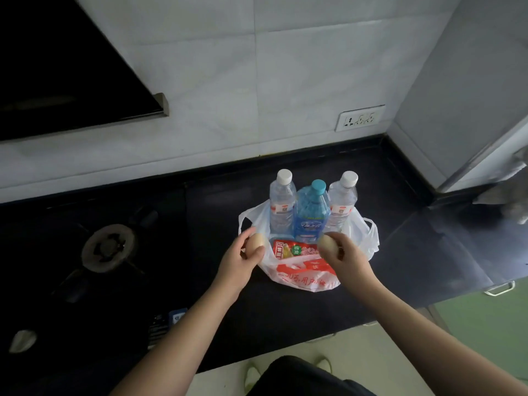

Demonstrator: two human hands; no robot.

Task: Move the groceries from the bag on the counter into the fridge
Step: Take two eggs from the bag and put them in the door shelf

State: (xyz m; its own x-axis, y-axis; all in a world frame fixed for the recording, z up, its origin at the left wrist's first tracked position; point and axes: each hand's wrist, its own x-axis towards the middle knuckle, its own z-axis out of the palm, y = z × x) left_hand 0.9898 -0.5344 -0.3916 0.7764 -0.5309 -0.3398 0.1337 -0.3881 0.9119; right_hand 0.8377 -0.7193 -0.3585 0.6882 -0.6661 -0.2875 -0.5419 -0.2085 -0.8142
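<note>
A white plastic bag [357,232] with red print lies open on the black counter [400,212]. Inside it stand two clear water bottles with white caps, one on the left [281,205] and one on the right [343,202], with a blue bottle [311,215] between them. A red snack packet [294,250] lies in front of the bottles. My left hand [243,258] holds a pale brown egg [255,242] at the bag's left edge. My right hand [343,252] holds a second egg [327,244] above the packet.
A gas hob burner [107,248] sits on the counter to the left. A black range hood [57,67] hangs at the upper left. A wall socket [360,118] is behind the bag. A drawer handle [500,288] shows at the right, beside a green cabinet front.
</note>
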